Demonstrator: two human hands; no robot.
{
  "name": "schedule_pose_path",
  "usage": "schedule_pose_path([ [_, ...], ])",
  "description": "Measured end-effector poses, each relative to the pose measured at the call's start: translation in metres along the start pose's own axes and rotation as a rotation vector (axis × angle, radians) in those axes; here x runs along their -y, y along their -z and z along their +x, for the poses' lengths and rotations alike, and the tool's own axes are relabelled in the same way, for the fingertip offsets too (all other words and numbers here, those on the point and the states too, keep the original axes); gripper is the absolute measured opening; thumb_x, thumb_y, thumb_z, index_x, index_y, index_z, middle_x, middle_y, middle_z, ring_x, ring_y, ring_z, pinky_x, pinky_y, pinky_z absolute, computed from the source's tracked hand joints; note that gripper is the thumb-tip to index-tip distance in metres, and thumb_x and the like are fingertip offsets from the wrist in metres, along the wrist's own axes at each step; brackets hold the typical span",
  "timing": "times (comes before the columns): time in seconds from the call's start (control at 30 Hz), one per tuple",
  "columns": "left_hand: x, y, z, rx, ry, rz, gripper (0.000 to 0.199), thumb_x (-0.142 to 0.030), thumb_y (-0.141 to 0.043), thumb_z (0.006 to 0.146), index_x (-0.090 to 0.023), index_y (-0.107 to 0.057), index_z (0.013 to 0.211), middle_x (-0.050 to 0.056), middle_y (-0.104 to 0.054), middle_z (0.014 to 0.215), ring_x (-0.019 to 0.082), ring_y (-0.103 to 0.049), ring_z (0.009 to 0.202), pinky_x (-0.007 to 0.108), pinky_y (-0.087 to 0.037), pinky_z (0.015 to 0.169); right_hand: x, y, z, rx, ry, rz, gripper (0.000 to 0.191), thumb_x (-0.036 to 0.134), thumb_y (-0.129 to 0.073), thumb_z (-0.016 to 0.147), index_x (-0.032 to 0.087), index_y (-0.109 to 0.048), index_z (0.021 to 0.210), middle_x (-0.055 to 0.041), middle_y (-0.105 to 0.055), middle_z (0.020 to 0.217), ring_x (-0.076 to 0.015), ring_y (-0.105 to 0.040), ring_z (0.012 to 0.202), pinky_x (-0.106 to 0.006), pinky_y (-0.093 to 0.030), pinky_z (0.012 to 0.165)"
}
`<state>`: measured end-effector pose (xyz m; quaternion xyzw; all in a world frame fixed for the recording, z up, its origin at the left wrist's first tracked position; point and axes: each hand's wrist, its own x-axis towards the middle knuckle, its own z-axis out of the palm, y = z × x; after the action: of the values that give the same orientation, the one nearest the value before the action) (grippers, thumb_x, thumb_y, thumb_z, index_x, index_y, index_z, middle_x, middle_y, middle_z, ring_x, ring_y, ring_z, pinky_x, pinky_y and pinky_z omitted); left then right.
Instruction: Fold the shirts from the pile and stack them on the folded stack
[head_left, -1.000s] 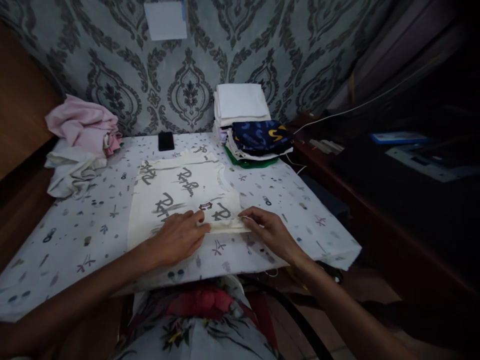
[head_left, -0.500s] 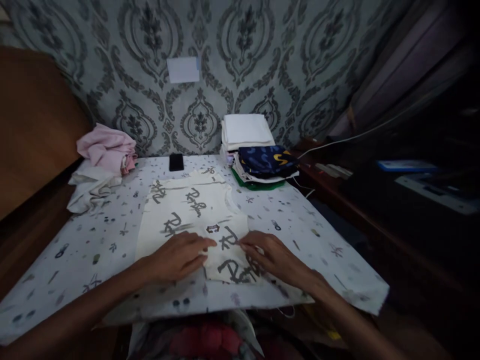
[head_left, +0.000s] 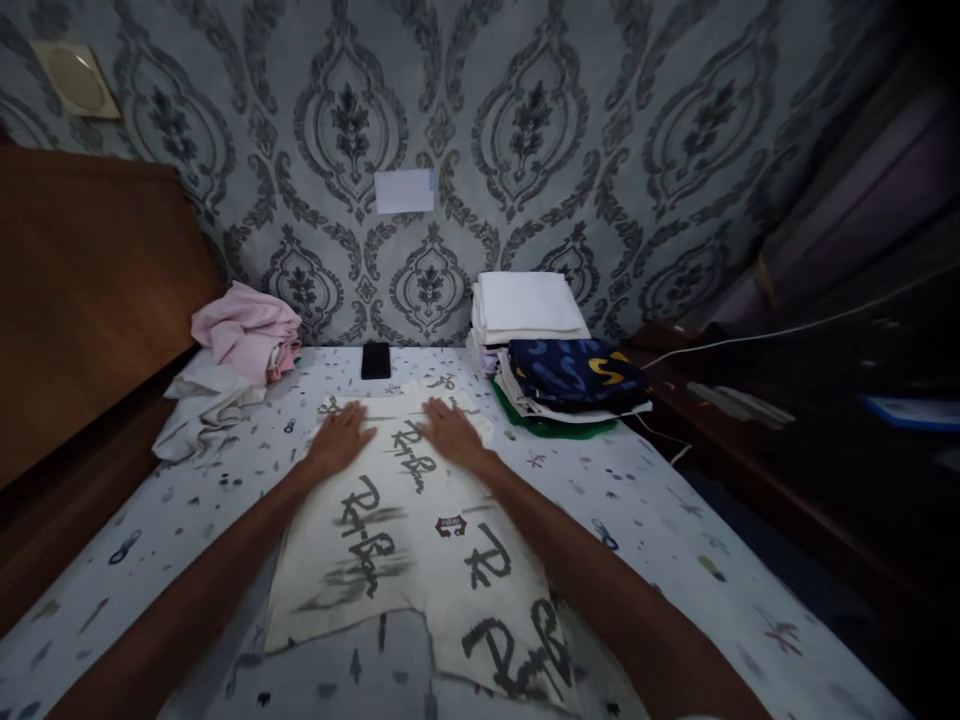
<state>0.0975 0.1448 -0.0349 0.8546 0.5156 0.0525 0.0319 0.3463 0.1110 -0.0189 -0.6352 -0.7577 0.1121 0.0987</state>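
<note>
A cream garment with dark brush lettering (head_left: 405, 510) lies spread over the patterned table cover, a small dark emblem near its middle. My left hand (head_left: 339, 438) rests flat on its far left part, fingers pointing away from me. On the far part, further right, my right hand (head_left: 452, 432) lies palm down with its fingers extended. Neither hand grips anything. The garment's near edge is uneven, with a notch in the middle, and my right forearm covers part of its right side.
Pink cloth (head_left: 247, 325) and whitish cloth (head_left: 206, 400) are heaped at the left. A black phone (head_left: 376, 361) lies near the wall. Folded white cloths (head_left: 529, 305) and a navy patterned garment (head_left: 574, 372) are stacked at the back right. The table cover (head_left: 622, 560) has small prints.
Both hands have moved from the near part of the garment to its far part and now lie flat. The garment's near part is more exposed, and the view has shifted.
</note>
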Motion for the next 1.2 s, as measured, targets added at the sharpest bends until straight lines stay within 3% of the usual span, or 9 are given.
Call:
schedule_pose_path([
  [0.1,0.035,0.003,0.002,-0.003,0.079,0.045,0.06,-0.044,-0.025,0.104,-0.013,-0.034,0.154,0.02,-0.03,0.163,0.029,-0.023,0.153,0.056,-0.026,0.119,-0.035,0.007,0.017,-0.004,-0.096,-0.032,0.059,0.04,-0.033,0.105,0.011,-0.032,0.157,-0.0153,-0.024,0.166,-0.0239,-0.018,0.155,-0.045,-0.015,0.124],
  [0.17,0.044,0.004,0.002,-0.005,0.086,0.05,0.061,-0.046,-0.023,0.104,-0.014,-0.032,0.155,0.019,-0.029,0.163,0.028,-0.022,0.154,0.056,-0.026,0.119,-0.049,0.01,0.025,-0.021,-0.155,-0.052,0.058,0.037,-0.03,0.105,0.011,-0.031,0.157,-0.0158,-0.023,0.166,-0.0245,-0.017,0.155,-0.047,-0.016,0.123],
  [0.5,0.037,0.014,-0.004,-0.037,0.108,0.034,0.059,-0.041,-0.027,0.103,-0.01,-0.038,0.152,0.018,-0.031,0.163,0.029,-0.025,0.153,0.055,-0.024,0.12,-0.052,0.018,0.029,-0.053,-0.234,-0.085,0.056,0.028,-0.025,0.105,0.003,-0.031,0.154,-0.0215,-0.029,0.163,-0.0259,-0.021,0.153,-0.048,-0.018,0.121],
  [0.67,0.0,0.019,-0.029,-0.153,0.093,0.014,0.055,-0.034,-0.028,0.102,-0.008,-0.039,0.15,0.021,-0.034,0.161,0.03,-0.027,0.152,0.056,-0.014,0.123,-0.008,0.004,-0.019,-0.042,-0.136,-0.073,0.057,0.033,-0.024,0.105,0.008,-0.028,0.157,-0.0157,-0.018,0.168,-0.0254,-0.011,0.156,-0.047,-0.013,0.124],
  [0.77,-0.047,0.013,-0.064,-0.097,-0.081,-0.078,0.061,-0.04,-0.025,0.104,-0.006,-0.03,0.154,0.02,-0.031,0.163,0.027,-0.025,0.153,0.049,-0.019,0.124,0.028,-0.019,-0.071,0.023,0.08,0.003,0.062,0.043,-0.021,0.105,0.01,-0.027,0.158,-0.0135,-0.018,0.168,-0.0243,-0.012,0.156,-0.044,-0.017,0.124],
  [0.87,-0.079,0.005,-0.102,0.005,-0.25,-0.101,0.065,-0.046,-0.022,0.105,-0.006,-0.027,0.156,0.019,-0.028,0.164,0.026,-0.021,0.154,0.047,-0.02,0.124,0.039,-0.032,-0.118,0.024,0.162,0.017,0.068,0.049,-0.019,0.105,0.008,-0.026,0.158,-0.0157,-0.02,0.167,-0.0245,-0.013,0.156,-0.045,-0.013,0.126],
  [0.97,-0.074,0.002,-0.127,0.05,-0.283,-0.06,0.068,-0.051,-0.02,0.105,-0.008,-0.026,0.157,0.018,-0.026,0.165,0.027,-0.019,0.155,0.049,-0.016,0.125,0.019,-0.029,-0.147,-0.007,0.098,-0.031,0.07,0.051,-0.021,0.104,0.007,-0.027,0.158,-0.0165,-0.024,0.166,-0.0253,-0.015,0.155,-0.046,-0.014,0.126],
  [1.1,-0.037,0.008,-0.144,0.044,-0.232,-0.009,0.073,-0.059,-0.015,0.104,-0.013,-0.023,0.16,0.014,-0.024,0.166,0.026,-0.017,0.155,0.049,-0.015,0.125,-0.019,-0.017,-0.167,-0.039,0.033,-0.098,0.067,0.05,-0.021,0.105,0.01,-0.027,0.158,-0.0154,-0.026,0.165,-0.0263,-0.019,0.154,-0.049,-0.019,0.124],
  [1.2,-0.018,0.012,-0.152,0.036,-0.207,0.015,0.075,-0.061,-0.011,0.103,-0.015,-0.023,0.16,0.013,-0.024,0.167,0.025,-0.017,0.155,0.047,-0.014,0.125,-0.029,-0.014,-0.173,-0.049,0.001,-0.136,0.064,0.048,-0.022,0.105,0.012,-0.028,0.158,-0.0137,-0.028,0.165,-0.0264,-0.021,0.154,-0.05,-0.022,0.124],
])
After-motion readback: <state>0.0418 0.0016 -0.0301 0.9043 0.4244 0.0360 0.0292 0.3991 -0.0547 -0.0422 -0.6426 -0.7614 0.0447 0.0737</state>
